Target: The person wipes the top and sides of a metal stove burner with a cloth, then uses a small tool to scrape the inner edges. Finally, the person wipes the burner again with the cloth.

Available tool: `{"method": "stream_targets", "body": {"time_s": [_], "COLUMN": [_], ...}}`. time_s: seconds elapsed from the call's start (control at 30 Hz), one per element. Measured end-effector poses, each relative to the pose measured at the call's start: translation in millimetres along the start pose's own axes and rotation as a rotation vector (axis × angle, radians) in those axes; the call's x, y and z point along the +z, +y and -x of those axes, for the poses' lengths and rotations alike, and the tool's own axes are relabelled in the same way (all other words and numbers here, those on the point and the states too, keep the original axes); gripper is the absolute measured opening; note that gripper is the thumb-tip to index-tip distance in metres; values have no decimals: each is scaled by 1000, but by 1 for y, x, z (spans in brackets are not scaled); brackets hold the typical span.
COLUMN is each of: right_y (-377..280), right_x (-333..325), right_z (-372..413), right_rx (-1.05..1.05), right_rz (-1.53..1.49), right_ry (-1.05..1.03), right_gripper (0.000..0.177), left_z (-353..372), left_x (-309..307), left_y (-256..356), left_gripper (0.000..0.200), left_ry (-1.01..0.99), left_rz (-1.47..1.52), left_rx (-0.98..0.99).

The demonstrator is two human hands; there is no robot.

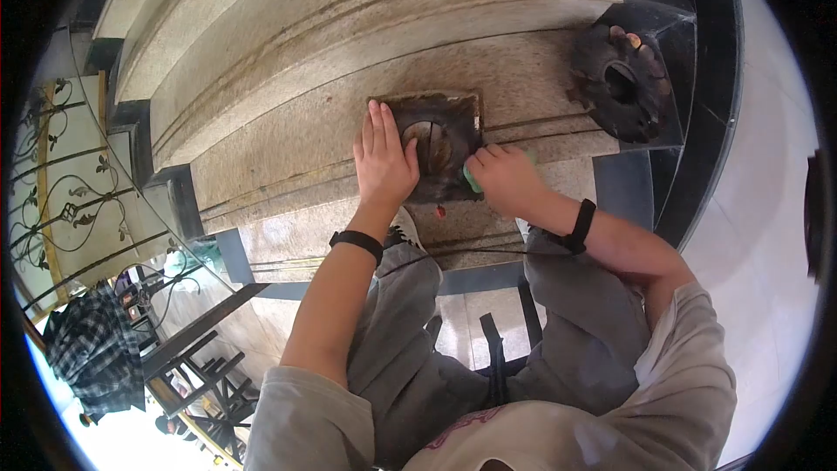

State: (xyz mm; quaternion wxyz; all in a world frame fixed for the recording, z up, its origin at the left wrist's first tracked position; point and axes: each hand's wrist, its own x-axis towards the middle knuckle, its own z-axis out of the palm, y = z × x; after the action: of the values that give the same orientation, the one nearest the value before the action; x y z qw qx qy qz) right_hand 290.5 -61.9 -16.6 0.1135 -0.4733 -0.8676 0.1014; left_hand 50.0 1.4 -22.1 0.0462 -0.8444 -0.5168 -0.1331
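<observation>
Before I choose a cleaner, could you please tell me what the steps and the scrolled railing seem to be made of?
Steps: likely matte stone, beige and speckled. Railing: probably dark-painted metal, judging by its thin, curled bars and leaf shapes.

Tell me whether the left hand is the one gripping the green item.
No, the right hand grips the green item, while the left hand rests at the edge of the dark square piece.

Matt, speckled stone steps (279,135)
</observation>
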Motion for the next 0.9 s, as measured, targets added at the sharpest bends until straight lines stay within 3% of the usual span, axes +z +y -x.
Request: {"method": "stream_targets", "body": {"time_s": [0.07,0.13,0.37,0.57,0.9], "right_y": [8,23,10,0,14], "right_x": [-4,-7,-1,-6,-6], "right_z": [-15,-34,-12,8,-22], "right_rx": [19,113,107,1,74], "right_rz": [59,-8,-31,-110,18], "right_ry": [-32,131,146,-45,137], "right_gripper": [21,23,32,29,24], "left_z": [1,0,-1,0,0], "left_x": [1,3,2,2,4], "left_y": [-1,0,0,0,0], "left_gripper": [71,71,73,73,71], "left_ry": [6,15,-12,-12,-22], "left_rz": [-1,0,-18,-7,-41], "left_rx": [0,5,-15,-14,-13]}}
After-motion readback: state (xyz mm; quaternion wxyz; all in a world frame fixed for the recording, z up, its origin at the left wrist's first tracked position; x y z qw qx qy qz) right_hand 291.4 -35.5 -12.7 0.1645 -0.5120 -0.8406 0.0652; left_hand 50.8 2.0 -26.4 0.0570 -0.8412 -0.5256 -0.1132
